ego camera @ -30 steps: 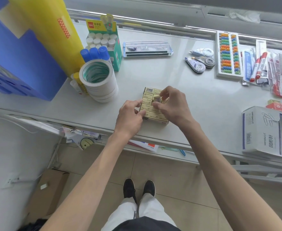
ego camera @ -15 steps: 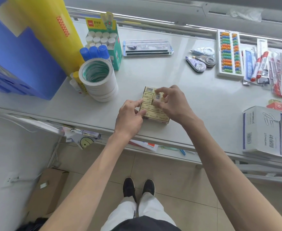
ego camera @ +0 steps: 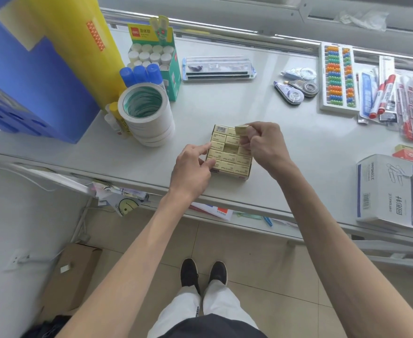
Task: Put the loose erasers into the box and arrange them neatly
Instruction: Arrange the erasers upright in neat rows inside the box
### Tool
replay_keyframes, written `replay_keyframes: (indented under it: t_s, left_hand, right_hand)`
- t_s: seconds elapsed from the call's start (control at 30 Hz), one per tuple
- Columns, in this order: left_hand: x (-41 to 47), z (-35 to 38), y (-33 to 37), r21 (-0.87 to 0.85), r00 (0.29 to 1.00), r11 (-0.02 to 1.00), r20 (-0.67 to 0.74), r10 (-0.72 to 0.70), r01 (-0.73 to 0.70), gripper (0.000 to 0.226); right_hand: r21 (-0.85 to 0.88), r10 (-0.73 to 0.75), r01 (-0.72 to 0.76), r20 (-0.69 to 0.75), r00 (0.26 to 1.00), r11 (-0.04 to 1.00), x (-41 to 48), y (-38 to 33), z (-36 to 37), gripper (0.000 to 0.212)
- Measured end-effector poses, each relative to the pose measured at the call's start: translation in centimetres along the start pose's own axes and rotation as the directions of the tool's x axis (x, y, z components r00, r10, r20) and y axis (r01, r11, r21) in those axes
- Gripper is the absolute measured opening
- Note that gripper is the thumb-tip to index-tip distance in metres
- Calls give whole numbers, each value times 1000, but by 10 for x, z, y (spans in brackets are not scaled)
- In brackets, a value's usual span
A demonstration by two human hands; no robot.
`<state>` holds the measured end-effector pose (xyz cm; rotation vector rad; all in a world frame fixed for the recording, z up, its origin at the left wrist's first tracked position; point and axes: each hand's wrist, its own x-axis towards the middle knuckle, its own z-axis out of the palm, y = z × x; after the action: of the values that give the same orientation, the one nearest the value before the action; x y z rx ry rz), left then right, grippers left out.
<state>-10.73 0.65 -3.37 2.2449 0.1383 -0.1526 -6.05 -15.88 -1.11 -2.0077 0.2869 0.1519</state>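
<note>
1. Lifting off the box [ego camera: 232, 173], the right hand [ego camera: 261, 142] now holds one eraser [ego camera: 241, 130] above the box's far right corner. Half a second ago it was pressing low among the rows. I judge the eraser is pulled out to be re-seated, so the arranging is not finished.
2. At the box's near left corner, the left hand [ego camera: 195, 164] stays put. Its forefinger lies straight against the left wall and its thumb touches the near corner, steadying the box and gripping nothing.
3. Inside the box, the packed erasers [ego camera: 221, 156] lie flat, with their long axes running left to right. A tilted eraser [ego camera: 232, 141] near the far side sits proud of them.
4. Above the far right corner, thumb and curled fingers pinch the lifted eraser. A short end faces up, so its long axis looks near upright, crosswise to the rows.
5. Beyond the box, to its left, stands a stack of tape rolls [ego camera: 147, 115].
</note>
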Motion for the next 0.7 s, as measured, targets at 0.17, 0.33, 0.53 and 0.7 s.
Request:
replay_keyframes:
  t_s: [0.17, 0.33, 0.53, 0.7]
  left_hand:
    - [0, 0, 0, -5, 1000, 1000, 0, -1, 1, 44]
    - [0, 0, 0, 5, 1000, 1000, 5, 3, -3, 44]
    - [1, 0, 0, 10, 1000, 1000, 5, 5, -5, 44]
    - [1, 1, 0, 46, 1000, 999, 2, -15, 15, 45]
  right_hand:
    - [-37, 12, -16, -106, 994, 999, 0, 2, 2, 28]
    - [-153, -71, 47, -155, 985, 987, -4, 6, 0, 21]
    - [-267, -117, 76, -140, 983, 961, -3, 12, 0, 23]
    - [-333, -201, 193, 10, 979, 923, -8, 14, 3, 24]
